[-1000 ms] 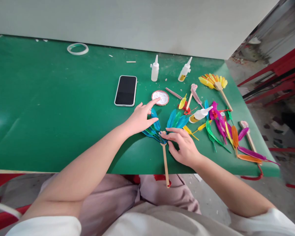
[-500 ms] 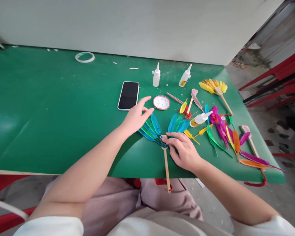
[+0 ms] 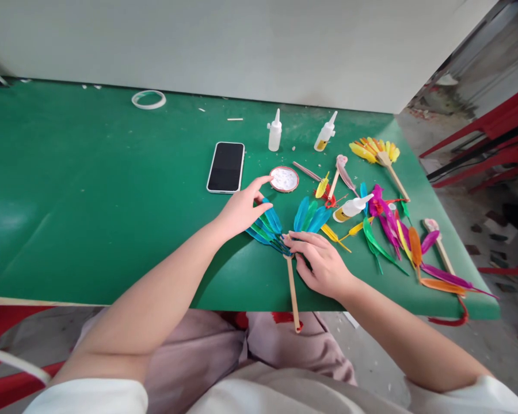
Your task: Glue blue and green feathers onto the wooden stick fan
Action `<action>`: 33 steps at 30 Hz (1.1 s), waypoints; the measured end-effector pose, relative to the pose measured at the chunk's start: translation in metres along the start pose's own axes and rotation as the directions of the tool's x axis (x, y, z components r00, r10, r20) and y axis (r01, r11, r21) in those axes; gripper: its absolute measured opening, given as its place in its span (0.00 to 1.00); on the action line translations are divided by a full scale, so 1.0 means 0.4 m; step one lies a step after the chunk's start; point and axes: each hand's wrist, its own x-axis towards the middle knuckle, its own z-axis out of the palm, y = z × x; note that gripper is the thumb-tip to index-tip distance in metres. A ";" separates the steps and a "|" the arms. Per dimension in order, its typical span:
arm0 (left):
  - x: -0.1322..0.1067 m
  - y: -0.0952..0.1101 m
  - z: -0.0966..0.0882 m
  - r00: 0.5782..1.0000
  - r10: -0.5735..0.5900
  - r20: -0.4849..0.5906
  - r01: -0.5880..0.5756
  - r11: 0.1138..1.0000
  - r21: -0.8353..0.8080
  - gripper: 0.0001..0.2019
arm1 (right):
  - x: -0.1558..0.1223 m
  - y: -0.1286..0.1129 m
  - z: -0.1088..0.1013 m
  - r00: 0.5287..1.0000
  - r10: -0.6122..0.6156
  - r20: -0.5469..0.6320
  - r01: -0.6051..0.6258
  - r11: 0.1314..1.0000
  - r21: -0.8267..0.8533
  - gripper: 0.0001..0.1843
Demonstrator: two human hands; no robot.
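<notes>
A feather fan [image 3: 292, 287] with blue and green feathers and a wooden handle lies at the table's front edge, its handle jutting over my lap. My right hand [image 3: 322, 259] closes on the fan's head, fingertips pressing where the quills meet the wood. Over the fan's left feathers, my left hand [image 3: 244, 210] has its thumb and index finger apart and holds nothing. Its index fingertip reaches the near left rim of a small round lid [image 3: 284, 179] with whitish content; whether it touches is hard to tell. Right of the fan, a glue bottle [image 3: 349, 210] lies on its side.
A phone [image 3: 225, 167] lies left of the lid. Two glue bottles stand behind, one white [image 3: 275, 132], one yellow-labelled [image 3: 325, 133]. Loose feathers [image 3: 388, 224], a yellow feather fan [image 3: 382, 155] and wooden sticks spread rightward. A tape ring [image 3: 149, 100] sits far left on the green table [image 3: 90, 201].
My left hand has shifted slightly right, its index finger now at the lid's rim. My right hand stays on the fan, which has moved up very slightly.
</notes>
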 end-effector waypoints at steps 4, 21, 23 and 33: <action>0.001 -0.003 0.001 1.000 0.000 -0.006 0.000 1.000 -0.006 0.26 | 0.000 0.001 0.001 0.999 -0.010 0.050 0.009 1.000 0.017 0.17; 0.004 -0.017 -0.043 0.998 -0.041 0.044 0.047 0.988 -0.149 0.26 | 0.004 0.001 0.002 0.996 -0.018 0.089 0.017 1.000 0.013 0.15; 0.003 -0.024 -0.064 0.996 -0.063 0.069 0.073 0.985 -0.155 0.28 | 0.004 0.001 0.003 0.997 -0.028 0.079 0.027 1.000 0.011 0.15; 0.006 -0.036 -0.039 0.987 -0.076 0.143 0.092 0.990 -0.107 0.26 | -0.001 0.003 0.004 0.998 -0.039 0.051 0.039 0.999 -0.001 0.15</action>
